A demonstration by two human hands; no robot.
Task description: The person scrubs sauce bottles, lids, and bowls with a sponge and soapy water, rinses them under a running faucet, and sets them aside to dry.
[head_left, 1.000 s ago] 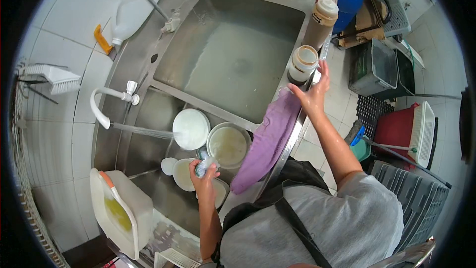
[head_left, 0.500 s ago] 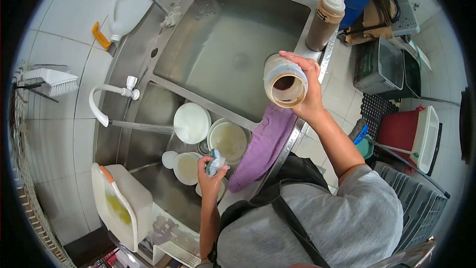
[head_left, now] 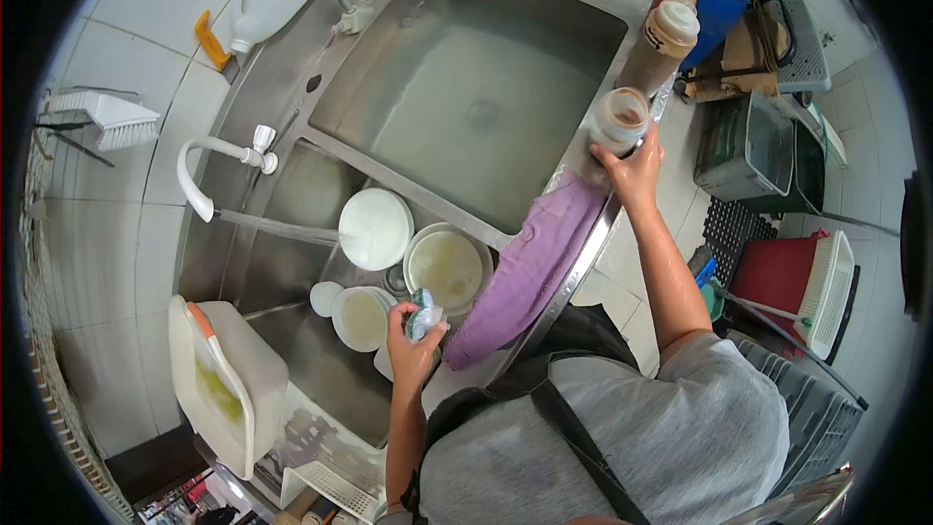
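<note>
Seen from above: a steel double sink (head_left: 321,87), far basin holding shallow murky water, near basin stacked with white plates (head_left: 374,228) and bowls under a running white faucet (head_left: 199,180). Draped over the right rim, a purple cloth (head_left: 530,267). At the far end of that cloth, on the right rim, a small round jar (head_left: 620,121), pale and cloudy, open mouth up, brownish residue inside. Gripped from the near side by the right hand (head_left: 637,170), fingers wrapped around its lower wall. Half a second ago held raised and tipped toward the camera above the cloth; now upright and down at the rim. Smaller still, a crumpled green-white scrubber (head_left: 421,314), clenched in the left hand (head_left: 413,345) over the near basin, position unchanged.
</note>
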